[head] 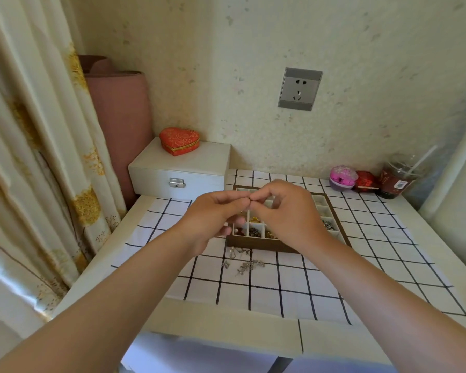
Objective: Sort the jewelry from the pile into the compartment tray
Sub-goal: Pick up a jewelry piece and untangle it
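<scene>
Your forearms reach in from the bottom corners and meet over the table, wrists raised. Your left hand (215,211) and right hand (283,211) face each other, fingertips together, the spare fingers loosely curled. The checked cloth (293,286) lies below. A white latched box (178,168) sits back left. The compartment tray (256,244) is under your hands, with jewelry in several cells. The drink cup (396,179) at far right has a barcode label, its writing too small to read. The jewelry pile (246,262) lies on the cloth just in front of the tray. Both thumbs and forefingers pinch one small metal piece (250,198) above the tray.
</scene>
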Demonstrator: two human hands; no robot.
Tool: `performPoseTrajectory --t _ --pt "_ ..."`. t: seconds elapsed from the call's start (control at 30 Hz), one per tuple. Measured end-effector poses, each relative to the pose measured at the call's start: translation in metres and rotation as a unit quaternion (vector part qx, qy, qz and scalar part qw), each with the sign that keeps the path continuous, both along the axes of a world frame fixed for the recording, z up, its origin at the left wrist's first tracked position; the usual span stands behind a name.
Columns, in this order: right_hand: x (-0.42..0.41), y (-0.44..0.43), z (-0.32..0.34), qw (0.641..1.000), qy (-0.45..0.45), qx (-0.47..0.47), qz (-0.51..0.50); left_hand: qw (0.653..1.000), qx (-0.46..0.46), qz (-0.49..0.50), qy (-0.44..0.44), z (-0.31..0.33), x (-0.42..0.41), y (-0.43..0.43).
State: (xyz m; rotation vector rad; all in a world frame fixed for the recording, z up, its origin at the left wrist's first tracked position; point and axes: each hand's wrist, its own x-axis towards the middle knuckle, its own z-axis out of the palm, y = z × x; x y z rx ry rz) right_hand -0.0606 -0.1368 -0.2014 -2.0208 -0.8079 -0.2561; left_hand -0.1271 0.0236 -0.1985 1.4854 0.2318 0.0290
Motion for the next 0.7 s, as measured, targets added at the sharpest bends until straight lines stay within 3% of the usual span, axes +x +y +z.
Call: performPoseTrajectory --t 0.13,0.3,0.43,0.7 --pt "0.013 -0.006 -0.001 0.999 0.047 0.009 0.007 0.997 -0.072 0.003 0.013 0.002 0.014 -0.006" --pt "0.028 -0.015 0.005 0.995 0.098 0.008 0.026 1.0 -0.019 0.01 -0.002 0.005 0.034 -0.013" --pt "0.045 -0.016 0.012 0.996 0.075 -0.007 0.041 1.0 0.017 0.016 -0.006 0.009 0.052 -0.013" --pt "0.082 -0.02 0.026 0.993 0.099 0.051 0.028 0.999 0.04 0.01 -0.025 0.018 0.085 -0.017"
